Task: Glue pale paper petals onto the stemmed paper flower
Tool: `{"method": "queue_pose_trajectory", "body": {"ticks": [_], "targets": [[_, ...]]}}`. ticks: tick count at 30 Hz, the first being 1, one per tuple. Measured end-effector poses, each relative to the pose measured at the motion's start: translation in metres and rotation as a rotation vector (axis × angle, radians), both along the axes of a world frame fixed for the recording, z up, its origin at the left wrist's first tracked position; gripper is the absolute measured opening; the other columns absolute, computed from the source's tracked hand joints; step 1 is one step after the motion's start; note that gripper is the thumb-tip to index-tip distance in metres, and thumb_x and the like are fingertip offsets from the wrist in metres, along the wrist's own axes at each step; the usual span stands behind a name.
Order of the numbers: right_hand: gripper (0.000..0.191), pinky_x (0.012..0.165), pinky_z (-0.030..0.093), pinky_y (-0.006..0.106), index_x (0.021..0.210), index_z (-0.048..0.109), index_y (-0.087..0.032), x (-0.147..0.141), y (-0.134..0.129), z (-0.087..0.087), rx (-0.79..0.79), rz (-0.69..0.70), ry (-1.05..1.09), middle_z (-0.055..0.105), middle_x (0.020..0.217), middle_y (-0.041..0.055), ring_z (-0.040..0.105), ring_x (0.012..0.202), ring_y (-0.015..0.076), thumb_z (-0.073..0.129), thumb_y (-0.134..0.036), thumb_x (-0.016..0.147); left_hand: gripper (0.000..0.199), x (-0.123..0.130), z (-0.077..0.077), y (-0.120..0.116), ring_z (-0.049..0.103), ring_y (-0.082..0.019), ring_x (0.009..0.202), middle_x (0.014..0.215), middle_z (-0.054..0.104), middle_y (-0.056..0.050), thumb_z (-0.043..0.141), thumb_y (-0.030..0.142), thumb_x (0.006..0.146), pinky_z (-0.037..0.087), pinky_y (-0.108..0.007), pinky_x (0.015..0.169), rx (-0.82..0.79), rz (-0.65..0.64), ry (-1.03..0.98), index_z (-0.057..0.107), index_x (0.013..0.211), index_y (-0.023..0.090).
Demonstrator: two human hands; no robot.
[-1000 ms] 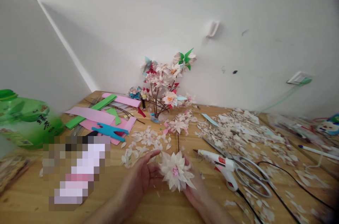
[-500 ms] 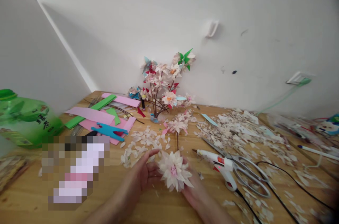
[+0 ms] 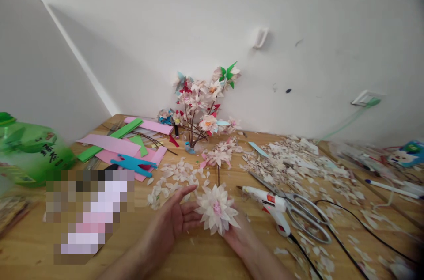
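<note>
A handmade flower (image 3: 217, 209) with pointed white petals and a pink centre faces up at the bottom middle. My right hand (image 3: 239, 235) holds it from below on the right; the bloom hides most of those fingers. On its left is my left hand (image 3: 177, 213), thumb stretched out and fingers extended, with the fingertips at or just behind the petals. Whether they touch the bloom I cannot tell. Just beyond lies another pale pink flower (image 3: 219, 155) with a brown stem (image 3: 218, 175).
A white glue gun (image 3: 270, 202) and large scissors (image 3: 308, 216) lie at the right, near loose petals (image 3: 285, 160). Several flowers stand in a bunch (image 3: 200, 99) by the wall. Coloured strips (image 3: 112, 145) and a green bottle (image 3: 35, 152) are at the left.
The whole view has shifted slightly, so things sit a little further left. The flower is tipped a little more upright between my hands, and my grip looks the same.
</note>
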State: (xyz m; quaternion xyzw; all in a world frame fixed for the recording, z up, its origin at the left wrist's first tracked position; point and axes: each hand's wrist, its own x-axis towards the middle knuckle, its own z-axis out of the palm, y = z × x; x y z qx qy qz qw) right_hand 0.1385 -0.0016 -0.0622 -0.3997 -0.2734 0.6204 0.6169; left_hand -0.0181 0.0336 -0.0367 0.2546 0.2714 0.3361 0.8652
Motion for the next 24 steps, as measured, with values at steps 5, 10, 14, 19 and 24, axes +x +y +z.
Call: {"method": "queue_pose_trajectory", "body": {"ticks": [5, 10, 14, 19, 24], "targets": [[0.027, 0.058, 0.046, 0.035, 0.076, 0.062, -0.025, 0.0, 0.0, 0.0, 0.007, 0.015, -0.049, 0.065, 0.065, 0.0033, 0.06, 0.063, 0.024, 0.067, -0.049, 0.064, 0.05, -0.002, 0.001, 0.002, 0.067, -0.02, 0.073, 0.081, 0.071, -0.008, 0.044, 0.043, 0.085, 0.046, -0.035, 0.075, -0.035, -0.025, 0.007, 0.039, 0.126, 0.014], [0.025, 0.057, 0.044, 0.032, 0.077, 0.058, -0.025, 0.004, 0.0, -0.004, 0.043, -0.043, -0.093, 0.062, 0.067, 0.0007, 0.057, 0.062, 0.0209, 0.068, -0.045, 0.065, 0.041, -0.003, 0.001, 0.007, 0.066, -0.018, 0.07, 0.081, 0.07, -0.008, 0.035, 0.038, 0.09, 0.047, -0.034, 0.074, -0.053, 0.015, 0.033, 0.043, 0.121, 0.013], [0.03, 0.052, 0.04, 0.023, 0.074, 0.051, -0.024, 0.012, -0.003, -0.007, 0.099, -0.111, -0.143, 0.053, 0.064, -0.0047, 0.049, 0.054, 0.0133, 0.075, -0.035, 0.062, 0.033, -0.006, 0.002, 0.011, 0.067, -0.02, 0.076, 0.085, 0.071, -0.01, 0.037, 0.036, 0.09, 0.046, -0.036, 0.08, -0.034, 0.076, 0.035, 0.049, 0.111, 0.014], [0.01, 0.049, 0.034, 0.024, 0.079, 0.048, -0.023, 0.024, -0.016, 0.002, 0.496, -0.205, -0.925, 0.048, 0.062, -0.0037, 0.044, 0.051, 0.0126, 0.058, -0.021, 0.08, 0.025, -0.01, 0.002, 0.015, 0.067, -0.019, 0.078, 0.083, 0.071, -0.009, 0.039, 0.031, 0.089, 0.046, -0.035, 0.082, 0.005, 0.153, 0.045, 0.054, 0.101, 0.016], [0.014, 0.048, 0.03, 0.024, 0.074, 0.05, -0.022, 0.023, -0.021, 0.013, 0.711, -0.09, -1.55, 0.048, 0.059, -0.0023, 0.045, 0.05, 0.013, 0.049, -0.008, 0.074, 0.024, -0.012, 0.001, 0.019, 0.067, -0.019, 0.077, 0.083, 0.071, -0.008, 0.046, 0.033, 0.084, 0.047, -0.034, 0.081, 0.036, 0.18, 0.058, 0.056, 0.099, 0.017]]}}
